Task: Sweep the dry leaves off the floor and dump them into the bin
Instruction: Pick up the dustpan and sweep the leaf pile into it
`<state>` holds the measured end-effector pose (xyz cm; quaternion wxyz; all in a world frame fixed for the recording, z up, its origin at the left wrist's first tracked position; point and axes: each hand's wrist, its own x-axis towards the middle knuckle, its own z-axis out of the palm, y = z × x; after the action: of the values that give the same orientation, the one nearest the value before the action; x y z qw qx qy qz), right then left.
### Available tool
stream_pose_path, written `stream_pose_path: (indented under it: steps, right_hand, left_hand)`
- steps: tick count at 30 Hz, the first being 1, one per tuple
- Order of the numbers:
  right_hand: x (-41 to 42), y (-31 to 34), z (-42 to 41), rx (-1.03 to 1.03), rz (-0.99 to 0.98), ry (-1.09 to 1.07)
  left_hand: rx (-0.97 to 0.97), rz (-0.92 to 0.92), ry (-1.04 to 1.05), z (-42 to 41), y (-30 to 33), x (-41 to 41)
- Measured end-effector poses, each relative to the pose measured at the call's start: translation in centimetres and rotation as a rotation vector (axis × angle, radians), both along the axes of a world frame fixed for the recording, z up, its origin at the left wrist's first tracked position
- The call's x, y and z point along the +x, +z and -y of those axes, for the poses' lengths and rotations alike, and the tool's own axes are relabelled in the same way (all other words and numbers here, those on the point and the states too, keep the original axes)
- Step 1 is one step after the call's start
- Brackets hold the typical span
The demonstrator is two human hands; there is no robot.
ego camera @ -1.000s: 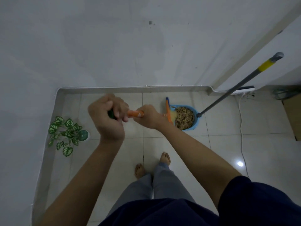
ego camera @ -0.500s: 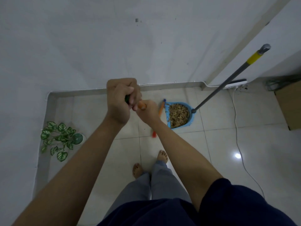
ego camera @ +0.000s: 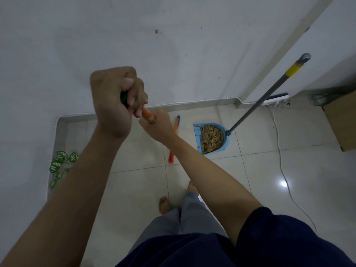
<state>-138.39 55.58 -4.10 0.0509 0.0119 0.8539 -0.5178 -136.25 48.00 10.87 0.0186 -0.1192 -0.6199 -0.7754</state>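
Leaves [ego camera: 211,138]: one dry brown heap, filling one blue dustpan [ego camera: 225,144] on the floor at 2 o'clock from the feet. One broom [ego camera: 175,126]; left hand [ego camera: 113,102] grips its top, right hand [ego camera: 157,125] curls round it lower. One plant [ego camera: 61,164] at 9 o'clock.

Left hand [ego camera: 113,102] fisted high; right hand [ego camera: 157,125] lower (fingers hidden, probably gripping).

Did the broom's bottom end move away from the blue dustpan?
Yes. The broom head sat right against the dustpan opening a second ago; now it lies further left, with bare floor tile between them.
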Motion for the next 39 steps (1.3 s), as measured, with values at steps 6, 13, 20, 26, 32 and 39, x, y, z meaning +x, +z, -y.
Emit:
stream_pose_path:
  steps: [6,13,20,26,32,39]
  right_hand:
    - [2.0,-2.6,-2.0,0.105,0.107,0.043]
    - [3.8,-3.8,-5.0,0.077,0.158,0.006]
    - [2.9,-0.2,-2.0,0.064,0.083,0.082]
    - [4.0,-1.6,-0.6,0.134,0.223,0.24]
    - [6.1,-3.4,-4.3,0.206,0.319,0.271]
    - [6.1,-0.6,-5.1,0.193,0.235,0.244]
  left_hand:
    - [-0.009,0.077,0.001,-1.7,-3.9,1.0]
    - [0.047,0.121,-0.021,-2.6,-4.8,2.5]
    - [-0.05,-0.074,-0.129,0.4,-0.4,2.2]
    - [-0.111,-0.016,-0.23,0.9,-2.2,3.4]
    - [-0.021,0.099,-0.132,0.0,-6.3,6.0]
    - [0.057,-0.041,-0.069,-0.7,-3.9,6.7]
